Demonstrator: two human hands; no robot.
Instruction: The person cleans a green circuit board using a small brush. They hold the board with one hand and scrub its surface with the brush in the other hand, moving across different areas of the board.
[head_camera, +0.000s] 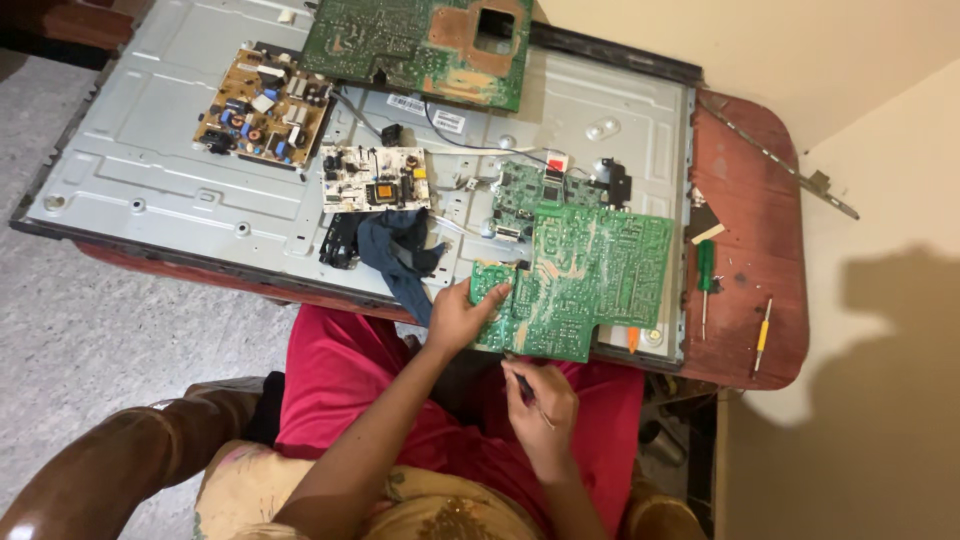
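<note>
My left hand (458, 317) grips the lower left edge of a green circuit board (590, 275) that lies solder side up on the near right part of a grey metal panel (170, 170). Just below the board's front edge, my right hand (540, 402) holds a thin dark tool (527, 388), its tip pointing up toward the board. Both hands are over my lap, which is covered in red cloth.
The panel rests on a red-brown table (760, 290). On it lie a brown board (262, 105), a small white board (375, 178), a large green board (420, 45) and a dark cloth (400, 255). A green-handled screwdriver (705, 280) and a yellow one (763, 335) lie at right.
</note>
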